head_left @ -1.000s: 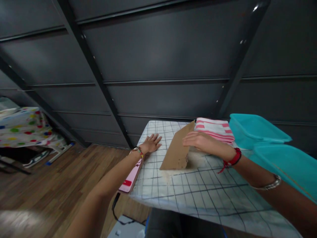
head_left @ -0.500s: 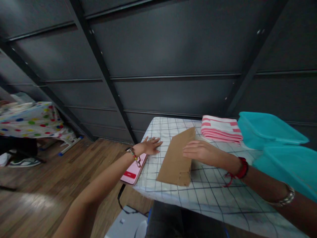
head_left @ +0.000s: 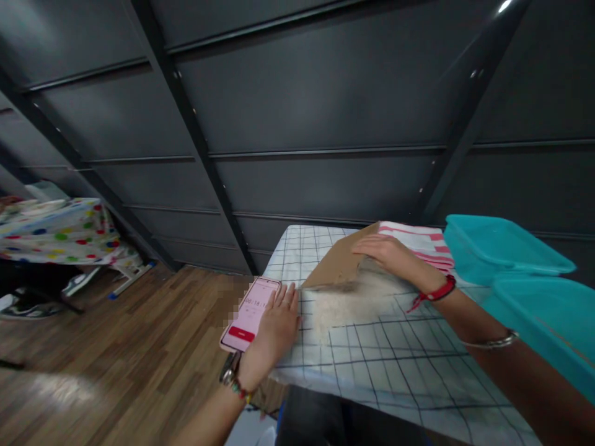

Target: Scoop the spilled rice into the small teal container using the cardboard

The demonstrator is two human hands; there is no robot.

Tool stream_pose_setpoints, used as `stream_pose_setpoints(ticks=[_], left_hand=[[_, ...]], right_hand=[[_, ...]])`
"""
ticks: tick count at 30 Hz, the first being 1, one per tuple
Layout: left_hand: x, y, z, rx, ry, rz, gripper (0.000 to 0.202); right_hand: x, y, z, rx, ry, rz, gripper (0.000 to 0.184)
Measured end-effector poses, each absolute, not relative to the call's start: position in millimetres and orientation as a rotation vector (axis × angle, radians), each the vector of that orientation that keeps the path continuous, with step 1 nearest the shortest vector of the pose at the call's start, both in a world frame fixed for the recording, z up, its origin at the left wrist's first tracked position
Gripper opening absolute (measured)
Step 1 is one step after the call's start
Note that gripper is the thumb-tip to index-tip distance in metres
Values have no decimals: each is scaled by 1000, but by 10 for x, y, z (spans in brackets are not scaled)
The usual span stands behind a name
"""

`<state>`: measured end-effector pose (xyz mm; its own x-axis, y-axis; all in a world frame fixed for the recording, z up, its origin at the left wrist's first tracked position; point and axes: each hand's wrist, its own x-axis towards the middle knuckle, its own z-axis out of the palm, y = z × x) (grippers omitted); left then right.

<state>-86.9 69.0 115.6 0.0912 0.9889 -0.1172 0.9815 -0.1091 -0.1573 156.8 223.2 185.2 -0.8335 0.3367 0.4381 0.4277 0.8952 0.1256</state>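
My left hand point(head_left: 279, 325) lies flat with its fingers stretched out, beside and partly over the right side of a phone point(head_left: 251, 313) showing a pink timer screen with a red button. My right hand point(head_left: 388, 253) grips the right edge of a brown cardboard piece point(head_left: 341, 260), its thumb hidden from view. The cardboard is tilted, its far corner overlapping a folded pink-and-white striped towel point(head_left: 418, 238). Below the cardboard's near edge is a beige motion smear, so I cannot make out what lies there.
A white tablecloth with dark grid lines point(head_left: 372, 365) covers the table. Two turquoise plastic bins point(head_left: 506, 248) stand at its right side. Behind rises a dark metal panel wall point(head_left: 325, 105). To the far left is another table with a polka-dot cloth point(head_left: 56, 232), with a shoe beneath.
My right hand has moved the cardboard away from me and towards the towel, tilting it. My left hand has drawn back nearer me along the phone, uncovering more of its screen.
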Motion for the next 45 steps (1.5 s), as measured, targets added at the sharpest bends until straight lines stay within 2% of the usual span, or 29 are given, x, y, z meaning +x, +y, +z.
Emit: stream_pose_setpoints(ticks=[3,7,14,21,26,31,39,45], left_hand=[[-691,545,1101,-2158,-2262,264,55],[-538,550,1085,-2123,-2377,276,56],[-522,571,1004,-2169,-2363,303,64],[-508,596,1065,-2198,-2353,326,63],[-492,764,1064,-2204,-2279,298,58],[-446,1025,1174,-2278,-2316,273,56],[-414,1339,1194,-2327,-2409,238,54],[-545,1392,1241,-2319,-2418,237,54]], right_hand=[[1544,2390,1920,-765,-2635,-293,37],[1352,2369,1975,-988,-2721,-377,26],[1159,2053,1885,-872,-2883,-499,14],[1278,1831,2172,-985,-2758,-655,18],[1498,1778,2317,-1392,-2651,-722,25],[1621,1821,2209,-1716,-2665,-589,29],[1521,1846,2019,-1671,-2725,-520,25],[1450,1805,2091,-1602,-2732,-510,23]])
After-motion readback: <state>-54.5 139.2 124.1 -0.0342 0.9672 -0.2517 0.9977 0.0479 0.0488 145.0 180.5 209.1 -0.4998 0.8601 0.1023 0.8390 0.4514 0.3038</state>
